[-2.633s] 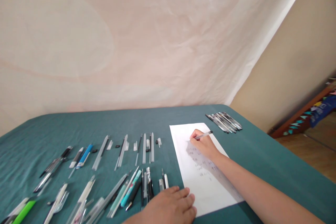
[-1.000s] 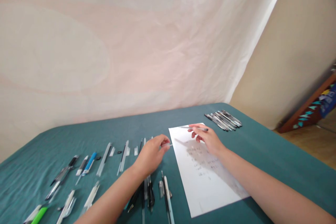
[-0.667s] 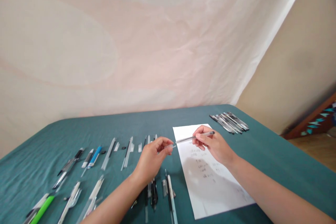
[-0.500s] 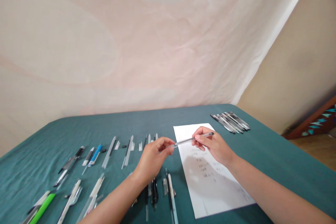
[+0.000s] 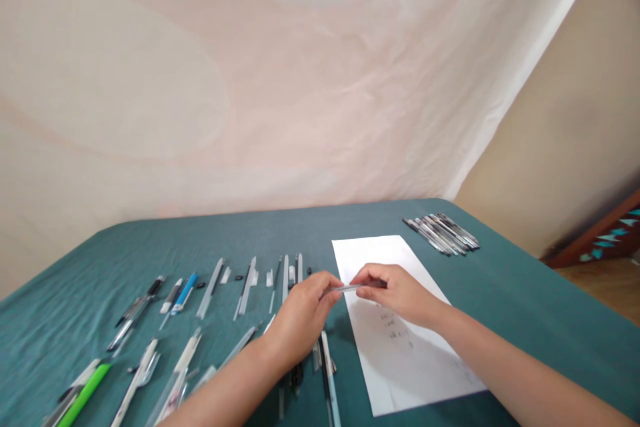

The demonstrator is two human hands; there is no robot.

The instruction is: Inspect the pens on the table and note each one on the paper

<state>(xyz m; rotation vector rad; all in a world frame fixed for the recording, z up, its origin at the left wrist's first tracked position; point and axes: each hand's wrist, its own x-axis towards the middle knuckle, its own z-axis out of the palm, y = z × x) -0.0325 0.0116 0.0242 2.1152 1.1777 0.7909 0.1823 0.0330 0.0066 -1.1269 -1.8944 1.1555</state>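
My left hand [image 5: 305, 310] and my right hand [image 5: 400, 293] meet over the left edge of a sheet of paper [image 5: 420, 373]. Between them lies a slim pen [image 5: 350, 287], roughly level. My right thumb and fingers pinch its darker rear part. The left fingers are closed around the other end, where a clear cap sits over the tip; the fingers mostly cover it. Handwriting shows on the paper below, partly in shadow.
Several finished-looking pens [image 5: 443, 233] lie in a row at the back right. To the left are pen barrels, refills and caps, among them a blue pen [image 5: 185, 292] and a green one [image 5: 84, 395]. A light-blue pen [image 5: 330, 380] lies near the paper.
My hands have come closer together and slightly lower. The pen has moved left into the left fingers, so its tip no longer shows apart from the clear cap.
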